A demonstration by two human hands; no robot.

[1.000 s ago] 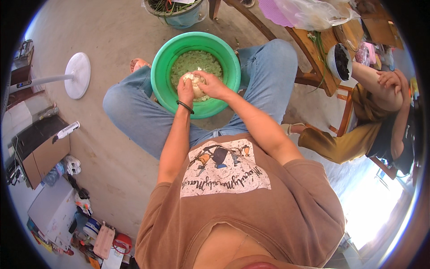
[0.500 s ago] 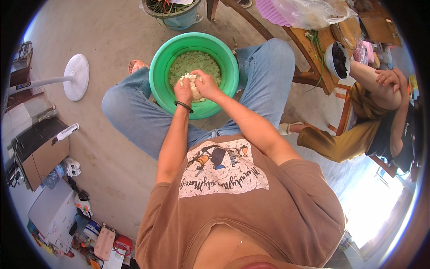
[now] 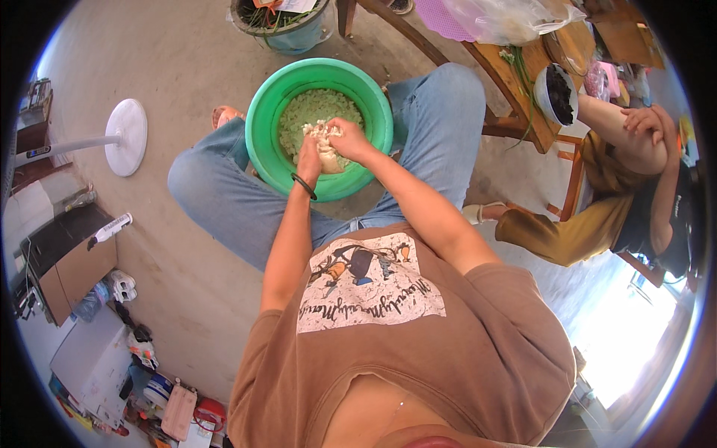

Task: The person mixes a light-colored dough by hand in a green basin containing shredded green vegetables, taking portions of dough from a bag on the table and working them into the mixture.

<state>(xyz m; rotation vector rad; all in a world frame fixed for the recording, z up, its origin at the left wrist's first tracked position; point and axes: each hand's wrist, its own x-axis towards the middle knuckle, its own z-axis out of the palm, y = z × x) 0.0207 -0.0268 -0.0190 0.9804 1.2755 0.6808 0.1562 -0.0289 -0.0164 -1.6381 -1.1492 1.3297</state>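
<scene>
Between my knees stands a round green tub (image 3: pixel 258 160) with pale green, finely chopped vegetable (image 3: pixel 314 108) inside. Over its near side both my hands grip a cream-coloured bundle (image 3: pixel 328 160), smooth below, with white crumbly bits at its top. Whether it is cloth or something else I cannot tell. My left hand (image 3: pixel 308 158), a dark band on its wrist, closes round the bundle's left side. On the right, my right hand (image 3: pixel 349 140) has its fingers curled over the upper part. Some fingertips are hidden in the bundle.
A bluish bucket of green stalks (image 3: pixel 291 33) stands beyond the tub. At the right is a wooden table (image 3: pixel 523 97) bearing plastic bags and a white bowl of dark pieces (image 3: pixel 556 95). Beside it sits another person (image 3: pixel 597 201). A white round stand base (image 3: pixel 125 138) is at left.
My right hand has shifted slightly right and the hands are a little further apart. More of the bundle and its crumbly top shows between them. The whole view has moved slightly.
</scene>
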